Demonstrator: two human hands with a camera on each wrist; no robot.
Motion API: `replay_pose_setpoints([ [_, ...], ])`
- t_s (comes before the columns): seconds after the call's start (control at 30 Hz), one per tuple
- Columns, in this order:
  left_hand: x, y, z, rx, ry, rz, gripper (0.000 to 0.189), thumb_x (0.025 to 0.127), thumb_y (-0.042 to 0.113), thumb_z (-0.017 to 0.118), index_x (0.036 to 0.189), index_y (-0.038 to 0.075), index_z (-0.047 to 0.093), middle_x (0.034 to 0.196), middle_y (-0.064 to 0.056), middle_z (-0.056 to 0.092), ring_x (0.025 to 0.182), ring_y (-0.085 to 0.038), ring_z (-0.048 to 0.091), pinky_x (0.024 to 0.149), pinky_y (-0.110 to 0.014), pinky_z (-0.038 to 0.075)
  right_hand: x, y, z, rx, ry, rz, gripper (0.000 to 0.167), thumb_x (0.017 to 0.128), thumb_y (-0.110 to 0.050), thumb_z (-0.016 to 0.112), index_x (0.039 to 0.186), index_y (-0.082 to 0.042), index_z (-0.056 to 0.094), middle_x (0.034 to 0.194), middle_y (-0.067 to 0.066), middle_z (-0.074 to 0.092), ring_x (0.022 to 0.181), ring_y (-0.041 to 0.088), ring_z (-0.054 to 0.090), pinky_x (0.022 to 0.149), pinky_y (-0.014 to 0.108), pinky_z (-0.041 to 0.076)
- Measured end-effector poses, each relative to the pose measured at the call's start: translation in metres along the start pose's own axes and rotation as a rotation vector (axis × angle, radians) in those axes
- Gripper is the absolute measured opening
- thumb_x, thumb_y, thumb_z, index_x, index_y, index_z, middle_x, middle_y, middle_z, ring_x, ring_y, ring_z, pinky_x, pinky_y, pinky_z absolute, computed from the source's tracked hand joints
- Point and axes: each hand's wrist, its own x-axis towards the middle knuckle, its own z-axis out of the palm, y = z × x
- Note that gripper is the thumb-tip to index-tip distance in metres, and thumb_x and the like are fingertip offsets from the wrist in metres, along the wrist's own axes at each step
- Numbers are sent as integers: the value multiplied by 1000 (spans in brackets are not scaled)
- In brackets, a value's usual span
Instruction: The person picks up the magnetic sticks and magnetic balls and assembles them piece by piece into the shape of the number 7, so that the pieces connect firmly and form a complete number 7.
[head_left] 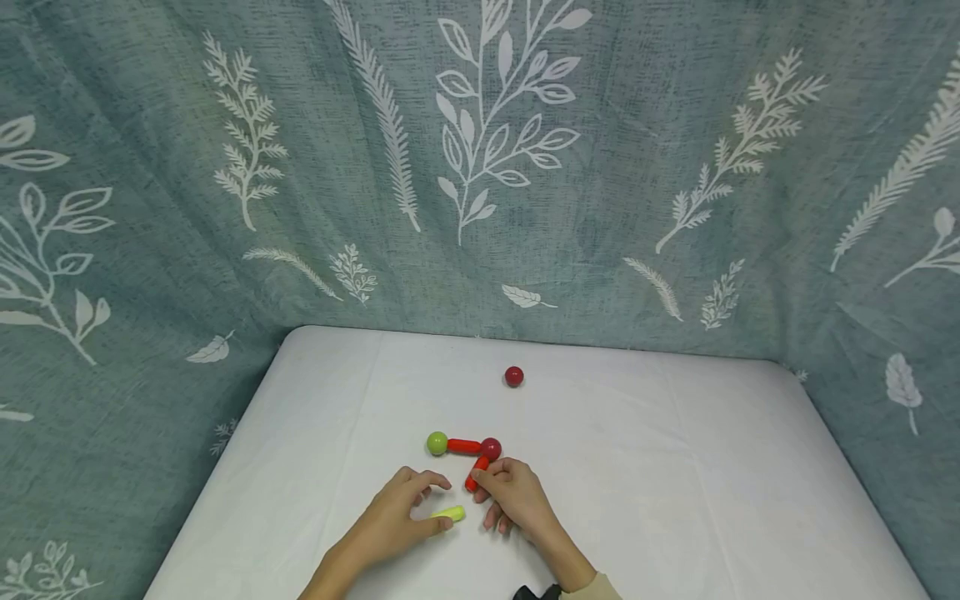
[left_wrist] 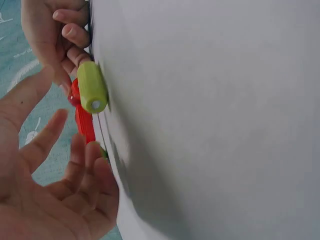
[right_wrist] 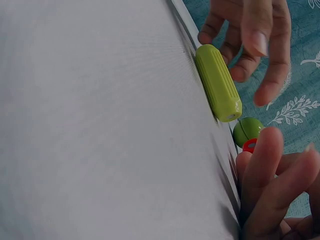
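My right hand (head_left: 516, 496) pinches the lower end of a red ridged rod (head_left: 480, 468) between thumb and fingers. That rod meets a dark red ball (head_left: 491, 448). A second red rod (head_left: 464, 446) runs left from the ball to a green ball (head_left: 437, 442). My left hand (head_left: 397, 512) is spread over a yellow-green ridged rod (head_left: 452, 513) lying on the table, its thumb overlapping it in the head view. In the left wrist view, that rod (left_wrist: 92, 87) stands apart from the left fingers. Fingers hide most of the held red rod in the right wrist view.
Farther back on the white table (head_left: 615, 433) lies a single dark red ball (head_left: 513, 377). A patterned green-blue curtain (head_left: 600, 208) hangs behind and beside the table. At the front edge, a black object (head_left: 537, 592) shows near the right sleeve (head_left: 592, 588).
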Motion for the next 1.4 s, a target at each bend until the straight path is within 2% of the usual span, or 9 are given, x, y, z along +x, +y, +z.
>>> replay_pose_setpoints([
  [0.2, -2, 1, 7, 55, -54, -7, 42, 84, 43, 79, 121, 26, 66, 94, 6, 52, 82, -12, 49, 67, -28, 42, 0, 0, 0, 10, -7, 6, 36, 97, -31, 68, 102, 3, 57, 79, 13, 70, 42, 13, 60, 35, 21, 42],
  [0.37, -2, 2, 10, 108, -56, 0, 36, 85, 35, 80, 116, 25, 67, 86, 10, 51, 73, -8, 47, 62, -26, 41, 0, 1, -1, 25, -14, -3, 37, 97, -31, 68, 103, 4, 57, 80, 14, 70, 41, 12, 59, 35, 21, 42],
  [0.6, -1, 1, 13, 189, -44, 17, 30, 86, 32, 79, 113, 26, 67, 86, 14, 50, 74, -5, 45, 65, -25, 40, -2, 0, -1, 23, -10, -15, 38, 98, -32, 67, 104, 4, 57, 80, 13, 70, 41, 13, 59, 35, 21, 42],
  [0.93, 0, 4, 14, 204, -35, 15, 27, 88, 31, 77, 113, 25, 68, 85, 13, 51, 74, -6, 45, 64, -26, 39, 1, 1, -2, 24, -15, -8, 38, 97, -32, 68, 102, 4, 57, 79, 14, 70, 42, 13, 60, 35, 21, 42],
  [1.2, 3, 13, 11, 223, 37, 14, 24, 86, 31, 78, 107, 21, 72, 78, 17, 57, 72, -7, 51, 63, -36, 40, 1, 3, -3, 33, -23, 5, 37, 97, -31, 68, 103, 3, 56, 79, 14, 70, 42, 14, 60, 36, 21, 43],
  [1.4, 7, 14, 12, 204, 40, 2, 23, 85, 34, 78, 103, 20, 73, 75, 17, 60, 71, -7, 54, 67, -41, 42, 1, 3, -3, 42, -22, 2, 37, 97, -31, 68, 103, 3, 56, 79, 14, 70, 42, 13, 60, 36, 21, 43],
])
